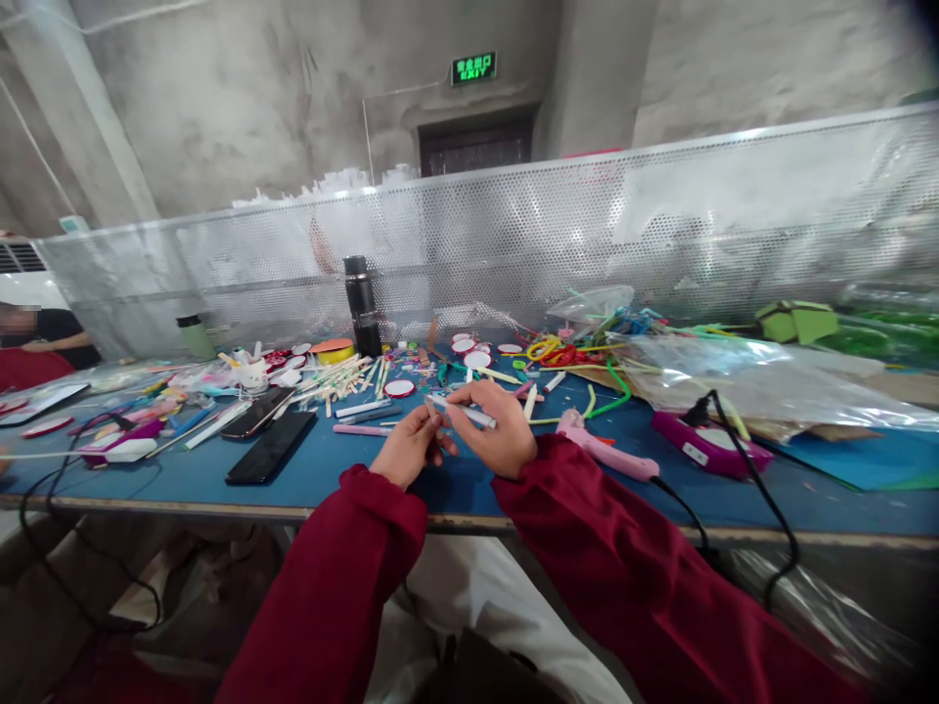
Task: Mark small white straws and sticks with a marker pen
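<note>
Both my hands meet over the near middle of the blue table (pixel 183 479). My right hand (pixel 499 425) is closed round a white marker pen (pixel 464 412) that lies slanted, its tip pointing left. My left hand (pixel 411 445) is closed at the pen's left end, fingers pinched on it. Dark red sleeves cover both arms. A pink pen (pixel 359 429) and a light pen (pixel 363 408) lie just left of my hands.
Two black phones (pixel 270 447) lie to the left. A pink glue gun (pixel 608 452) and a purple one (pixel 708 447) lie right, cables hanging over the edge. A black flask (pixel 362 305), sticks, red discs, pipe cleaners (pixel 579 352) and plastic bags crowd the back. A person sits far left.
</note>
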Demonstrator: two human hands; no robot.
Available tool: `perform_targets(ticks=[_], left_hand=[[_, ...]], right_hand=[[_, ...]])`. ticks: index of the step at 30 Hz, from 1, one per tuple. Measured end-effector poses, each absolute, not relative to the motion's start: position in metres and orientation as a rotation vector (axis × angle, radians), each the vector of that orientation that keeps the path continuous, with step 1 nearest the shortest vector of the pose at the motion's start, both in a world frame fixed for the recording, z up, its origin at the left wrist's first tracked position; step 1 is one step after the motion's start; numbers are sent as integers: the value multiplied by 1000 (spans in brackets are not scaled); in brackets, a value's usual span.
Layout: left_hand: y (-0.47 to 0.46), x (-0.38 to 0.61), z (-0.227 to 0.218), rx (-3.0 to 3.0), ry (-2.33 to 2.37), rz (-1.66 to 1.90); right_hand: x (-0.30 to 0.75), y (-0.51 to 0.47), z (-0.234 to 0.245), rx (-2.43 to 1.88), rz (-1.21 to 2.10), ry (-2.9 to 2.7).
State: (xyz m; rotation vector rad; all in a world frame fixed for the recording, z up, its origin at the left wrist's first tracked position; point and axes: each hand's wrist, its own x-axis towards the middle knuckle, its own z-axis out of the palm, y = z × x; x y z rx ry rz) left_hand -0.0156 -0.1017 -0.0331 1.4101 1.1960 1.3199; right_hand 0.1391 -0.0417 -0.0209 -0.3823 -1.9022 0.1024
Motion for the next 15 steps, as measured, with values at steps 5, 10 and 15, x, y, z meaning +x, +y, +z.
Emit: perform_targets(ticks=[5,10,15], left_hand=[[-101,-17,-35,1433,1204,1319],[-100,-17,-35,1447,1211,1315],[-100,-17,-35,1438,1214,1311]], right_hand=[[138,-41,-21,-377,103,-1919],[138,-40,-21,-383,88,-1919],[139,-40,-20,-381,71,-1913]])
